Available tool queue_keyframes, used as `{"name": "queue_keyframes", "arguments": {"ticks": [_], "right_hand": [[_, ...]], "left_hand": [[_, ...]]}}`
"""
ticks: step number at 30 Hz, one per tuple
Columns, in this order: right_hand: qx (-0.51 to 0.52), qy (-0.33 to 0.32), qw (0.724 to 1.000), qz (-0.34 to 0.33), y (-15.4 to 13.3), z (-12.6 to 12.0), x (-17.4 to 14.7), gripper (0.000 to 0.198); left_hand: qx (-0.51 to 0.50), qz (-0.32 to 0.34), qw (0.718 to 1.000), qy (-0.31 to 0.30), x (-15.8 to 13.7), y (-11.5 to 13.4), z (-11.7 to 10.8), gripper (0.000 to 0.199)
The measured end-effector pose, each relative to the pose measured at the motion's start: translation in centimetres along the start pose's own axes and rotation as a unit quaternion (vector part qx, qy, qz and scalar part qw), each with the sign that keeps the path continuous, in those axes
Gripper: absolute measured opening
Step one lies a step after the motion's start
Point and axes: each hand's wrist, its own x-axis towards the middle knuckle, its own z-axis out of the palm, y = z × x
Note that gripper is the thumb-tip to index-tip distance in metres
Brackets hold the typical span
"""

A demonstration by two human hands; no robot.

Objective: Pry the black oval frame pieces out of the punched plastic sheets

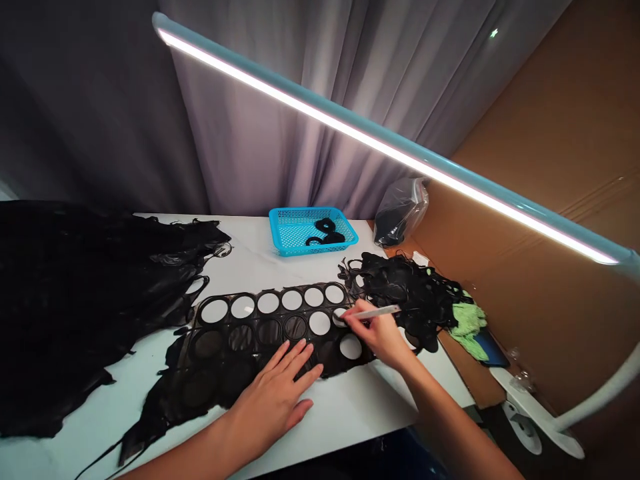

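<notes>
A thin black rubber-like sheet (220, 365) with rows of round outlines lies across the white table. Through its upper row the white surface shows as discs, while several lower circles are still filled with black. My left hand (273, 393) rests flat on the sheet's lower part, fingers spread. At the sheet's right end, my right hand (377, 333) is closed around a slim silver pen-like tool (383, 311). Its working tip is hidden by the fingers, near a round opening in the second row. Whether it is a knife or tweezers I cannot tell.
A blue basket (277, 248) with several black rings stands behind the sheet. Black sheets (75, 300) are heaped at left, black scraps (405, 287) at right. A clear bag (400, 210) and a green cloth (469, 323) lie beyond. A lit lamp (375, 137) spans above.
</notes>
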Motion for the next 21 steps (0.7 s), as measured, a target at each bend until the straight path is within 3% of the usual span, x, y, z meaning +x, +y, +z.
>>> {"name": "queue_keyframes", "arguments": {"ticks": [3,6,12,21], "right_hand": [[0.053,-0.091,0.994,0.008,-1.1,2.2,-2.6,0.012],[0.082,-0.122,0.989,-0.001,-0.8,3.5,-3.9,0.011],[0.096,-0.111,0.989,-0.033,0.5,4.0,-4.2,0.016],[0.076,-0.1,0.991,-0.051,0.2,4.0,-4.3,0.019]], "left_hand": [[-0.01,-0.012,1.0,-0.001,-0.8,0.8,0.6,0.058],[-0.014,-0.017,1.0,-0.005,-0.9,1.3,1.0,0.057],[-0.01,-0.032,0.999,0.016,-0.4,1.7,1.4,0.058],[0.012,-0.022,1.0,0.014,-0.6,1.6,1.9,0.057]]}}
